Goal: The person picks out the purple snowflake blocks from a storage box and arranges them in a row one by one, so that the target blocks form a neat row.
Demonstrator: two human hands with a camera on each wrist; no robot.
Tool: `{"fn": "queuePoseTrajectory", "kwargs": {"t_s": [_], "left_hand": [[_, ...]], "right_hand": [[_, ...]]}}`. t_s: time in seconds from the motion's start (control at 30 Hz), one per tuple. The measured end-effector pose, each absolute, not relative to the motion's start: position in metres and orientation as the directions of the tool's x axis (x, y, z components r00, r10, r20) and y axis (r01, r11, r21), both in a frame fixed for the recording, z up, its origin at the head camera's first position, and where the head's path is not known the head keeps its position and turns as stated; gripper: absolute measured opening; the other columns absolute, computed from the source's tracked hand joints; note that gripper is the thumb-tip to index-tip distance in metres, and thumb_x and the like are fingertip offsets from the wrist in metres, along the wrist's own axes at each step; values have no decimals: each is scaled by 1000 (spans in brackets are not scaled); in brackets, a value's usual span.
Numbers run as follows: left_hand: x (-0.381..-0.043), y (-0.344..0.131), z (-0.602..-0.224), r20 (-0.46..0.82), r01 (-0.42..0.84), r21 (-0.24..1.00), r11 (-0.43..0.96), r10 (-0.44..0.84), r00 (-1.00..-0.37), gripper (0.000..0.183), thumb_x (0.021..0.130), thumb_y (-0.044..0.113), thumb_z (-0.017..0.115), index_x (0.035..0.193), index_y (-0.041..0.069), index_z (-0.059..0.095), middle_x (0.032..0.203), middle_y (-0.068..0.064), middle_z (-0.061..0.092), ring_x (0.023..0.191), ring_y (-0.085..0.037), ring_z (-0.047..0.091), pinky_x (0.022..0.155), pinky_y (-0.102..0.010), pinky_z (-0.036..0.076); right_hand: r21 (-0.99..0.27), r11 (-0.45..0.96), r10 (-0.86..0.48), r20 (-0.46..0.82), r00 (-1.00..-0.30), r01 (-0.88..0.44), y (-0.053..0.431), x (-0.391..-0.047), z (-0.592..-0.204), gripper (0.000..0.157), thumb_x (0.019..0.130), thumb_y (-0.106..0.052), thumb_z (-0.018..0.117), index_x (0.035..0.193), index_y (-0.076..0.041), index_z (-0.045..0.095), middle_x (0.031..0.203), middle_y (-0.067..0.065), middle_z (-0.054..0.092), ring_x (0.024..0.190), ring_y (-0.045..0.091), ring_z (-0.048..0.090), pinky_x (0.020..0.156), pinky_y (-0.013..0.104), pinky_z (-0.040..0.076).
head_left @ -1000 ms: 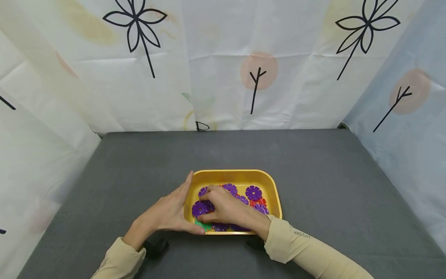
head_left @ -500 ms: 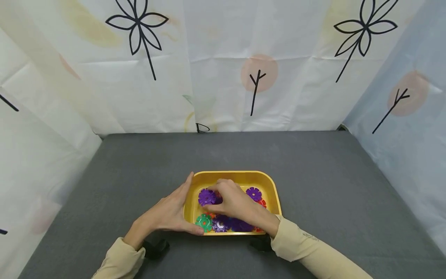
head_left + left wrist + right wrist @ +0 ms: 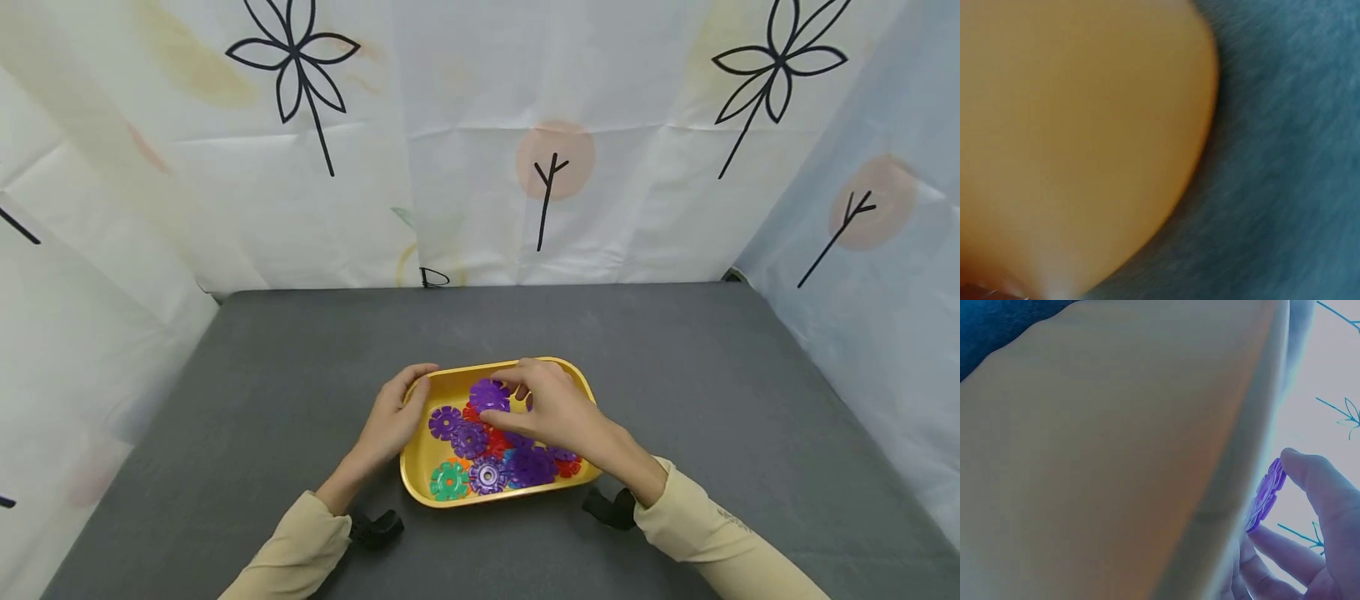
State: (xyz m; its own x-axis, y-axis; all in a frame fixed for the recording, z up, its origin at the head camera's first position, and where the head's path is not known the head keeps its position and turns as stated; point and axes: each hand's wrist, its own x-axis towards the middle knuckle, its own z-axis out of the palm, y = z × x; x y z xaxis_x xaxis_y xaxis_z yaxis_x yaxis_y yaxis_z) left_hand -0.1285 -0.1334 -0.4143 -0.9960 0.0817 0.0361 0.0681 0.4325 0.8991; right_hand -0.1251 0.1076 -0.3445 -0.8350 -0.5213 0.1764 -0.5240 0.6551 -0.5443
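In the head view a yellow tray [image 3: 422, 467] holds several flower-shaped plastic discs, mostly purple, with red ones, a green disc [image 3: 449, 481] and a bit of orange and blue. My left hand [image 3: 392, 417] grips the tray's far left corner. The left wrist view is filled by the tray's blurred yellow wall [image 3: 1085, 125]. My right hand [image 3: 562, 408], over the tray's right half, pinches a purple flower disc [image 3: 489, 395] between thumb and fingers. In the right wrist view this purple disc stands edge-on near the thumb [image 3: 1310, 472], behind the large blurred tray wall.
The tray stands on a dark grey tabletop [image 3: 300, 350]. Pale fabric walls [image 3: 465, 167] with printed plants rise behind and at both sides. Black straps [image 3: 378, 527] sit at both wrists.
The right hand has lifted a purple disc and moved right and away. The left hand has shifted from the tray's left side to its far left corner, and the tray has turned slightly counterclockwise.
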Motion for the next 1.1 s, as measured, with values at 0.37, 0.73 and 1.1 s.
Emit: {"fn": "queuePoseTrajectory", "kwargs": {"t_s": [0.37,0.73,1.1], "left_hand": [[-132,-137,-419,56,97,913,396,115,-992,35,112,14,38,136,6,63,129,-20,68,111,-33,69,83,-37,63],[-138,-159,-415,15,119,905,409,249,-968,37,112,14,36,138,5,61,133,-20,66,89,-27,65,63,-25,55],[-134,-171,-420,12,125,916,382,285,-958,36,112,20,38,137,5,60,131,-23,65,90,-26,68,67,-26,60]], "right_hand": [[-561,676,-466,176,-867,-477,128,-134,-332,47,86,-31,84,123,-3,73,95,6,70,84,18,65,72,26,56],[-525,708,-423,221,-879,-473,150,-163,-326,50,85,-27,84,125,0,72,98,13,70,86,23,66,69,29,59],[-495,700,-487,197,-851,-515,148,-204,-340,51,88,-29,81,130,-2,69,109,15,71,95,31,65,73,34,56]]}}
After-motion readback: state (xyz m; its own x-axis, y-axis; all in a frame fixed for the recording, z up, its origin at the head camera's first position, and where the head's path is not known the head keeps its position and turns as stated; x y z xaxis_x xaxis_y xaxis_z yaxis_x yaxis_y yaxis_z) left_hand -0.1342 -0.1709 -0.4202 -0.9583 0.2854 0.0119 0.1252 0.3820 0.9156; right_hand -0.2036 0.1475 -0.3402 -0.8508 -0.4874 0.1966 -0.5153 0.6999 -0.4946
